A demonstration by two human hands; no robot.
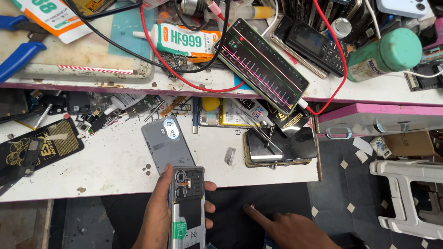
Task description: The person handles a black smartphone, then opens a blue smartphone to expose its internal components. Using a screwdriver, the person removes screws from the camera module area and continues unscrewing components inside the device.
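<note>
My left hand (157, 212) grips an opened phone (188, 207) with its back off, circuit boards and battery showing, at the front edge of the white pull-out shelf (115, 161). Just above it lies the grey back cover (166, 143) with its round camera ring. My right hand (288, 228) is low at the bottom, index finger pointing left, holding nothing, resting over my dark lap. A dark phone with tweezers on it (277, 147) lies on the shelf to the right.
On the upper bench sit a phone with a striped, lined screen (263, 64), red and black cables, a glue tube (184, 40), a green bottle (385, 53), a keypad phone (314, 44) and blue pliers (18, 50). Black anti-static mat (41, 145) left; white stool (408, 193) right.
</note>
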